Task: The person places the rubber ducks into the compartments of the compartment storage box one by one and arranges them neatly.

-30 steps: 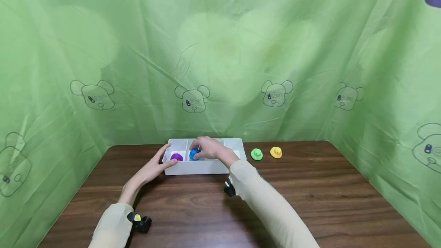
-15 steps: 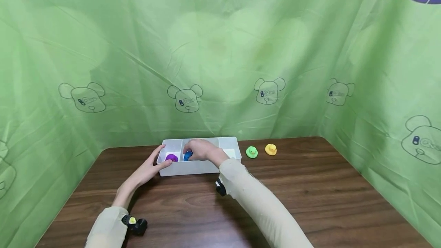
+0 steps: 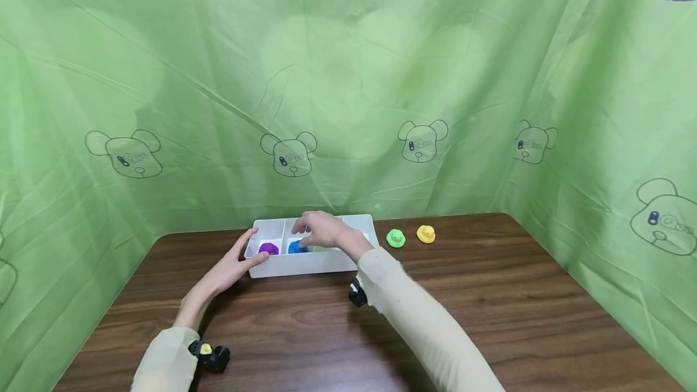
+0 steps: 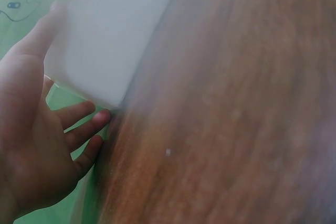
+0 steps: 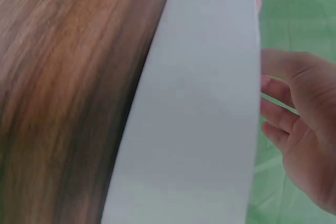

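Note:
A white divided box (image 3: 305,266) stands near the table's back edge. In its left compartment lies a purple rubber duck (image 3: 268,248); a blue rubber duck (image 3: 297,247) lies in the middle one. My left hand (image 3: 229,270) holds the box's left end, thumb over the front rim and fingers along the outer side. Just above the blue duck hovers my right hand (image 3: 327,230), thumb and fingers apart, holding nothing. In the right wrist view the box's front wall (image 5: 194,103) hides the ducks and some of the fingertips.
Right of the box, a green rubber duck (image 3: 395,238) and a yellow rubber duck (image 3: 426,234) sit on the brown wooden table (image 3: 305,331). A green printed curtain (image 3: 348,89) closes off the back and sides.
The right hand has let go of the blue duck and lifted slightly, leaving it in the middle compartment. The left hand stays on the box. The head view has shifted a little.

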Action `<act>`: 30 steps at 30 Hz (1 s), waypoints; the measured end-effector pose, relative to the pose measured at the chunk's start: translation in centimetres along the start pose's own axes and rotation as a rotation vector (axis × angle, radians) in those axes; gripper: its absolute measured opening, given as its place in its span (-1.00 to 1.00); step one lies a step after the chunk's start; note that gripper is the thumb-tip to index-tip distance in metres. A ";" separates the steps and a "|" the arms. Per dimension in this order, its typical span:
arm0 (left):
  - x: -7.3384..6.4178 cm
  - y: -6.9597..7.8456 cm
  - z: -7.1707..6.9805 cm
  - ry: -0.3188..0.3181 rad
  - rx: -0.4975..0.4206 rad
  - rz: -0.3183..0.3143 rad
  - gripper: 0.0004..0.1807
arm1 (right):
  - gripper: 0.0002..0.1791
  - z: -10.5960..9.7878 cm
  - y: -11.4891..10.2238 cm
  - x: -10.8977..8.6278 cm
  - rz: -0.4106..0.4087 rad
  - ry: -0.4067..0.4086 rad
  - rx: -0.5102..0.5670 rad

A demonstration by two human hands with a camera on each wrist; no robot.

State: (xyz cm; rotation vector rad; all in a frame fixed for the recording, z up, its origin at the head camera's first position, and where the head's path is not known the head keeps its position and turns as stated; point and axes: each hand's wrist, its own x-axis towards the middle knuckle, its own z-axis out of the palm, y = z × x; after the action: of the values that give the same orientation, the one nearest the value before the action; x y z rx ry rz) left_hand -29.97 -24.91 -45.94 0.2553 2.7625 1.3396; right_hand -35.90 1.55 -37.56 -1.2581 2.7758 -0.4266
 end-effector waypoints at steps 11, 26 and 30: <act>0.1 -0.3 0.0 0.002 0.016 0.017 -0.03 | -0.65 -1.3 1.2 -1.9 0.005 0.086 0.046; 0.2 -0.3 -0.1 0.000 0.016 0.024 -0.03 | -0.68 -2.4 1.8 -4.6 0.027 0.249 0.183; 0.2 -0.5 0.0 -0.002 0.009 0.026 -0.03 | -0.67 -2.5 2.1 -5.5 0.031 0.292 0.229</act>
State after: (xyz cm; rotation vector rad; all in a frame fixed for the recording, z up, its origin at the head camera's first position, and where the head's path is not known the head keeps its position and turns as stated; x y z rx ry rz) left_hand -30.26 -25.15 -46.33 0.2934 2.7733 1.3328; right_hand -34.24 7.54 -36.05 -1.1823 2.8610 -0.9661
